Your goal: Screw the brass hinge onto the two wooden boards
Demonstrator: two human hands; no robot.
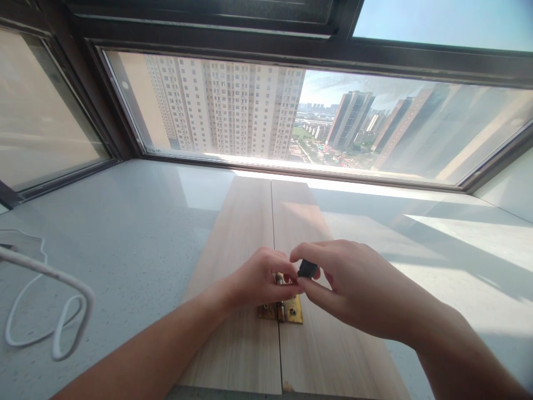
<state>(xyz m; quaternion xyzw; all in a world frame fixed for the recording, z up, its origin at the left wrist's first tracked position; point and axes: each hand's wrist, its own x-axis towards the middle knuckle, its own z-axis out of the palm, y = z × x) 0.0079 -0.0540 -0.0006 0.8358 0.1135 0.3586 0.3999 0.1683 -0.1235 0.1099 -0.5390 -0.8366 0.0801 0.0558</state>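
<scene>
Two pale wood-grain boards (233, 222) lie side by side with a narrow gap between them. Across that gap sits a worn brass-coloured hinge (293, 312), its upper part covered by my fingers. My right hand (353, 283) pinches a small black block-like piece (307, 269) between thumb and fingers, just above the hinge. From the left, my left hand (262, 278) reaches over the hinge, thumb and forefinger brought together at the black piece's near side. Whatever lies between those left fingertips is too small or hidden to name.
The boards rest on a speckled white sill (137, 222) below a dark-framed window (291, 172). A white bent tube (50, 272) and a thin white cable (16, 311) are at the left. Sunlight and shadow stripe the sill on the right.
</scene>
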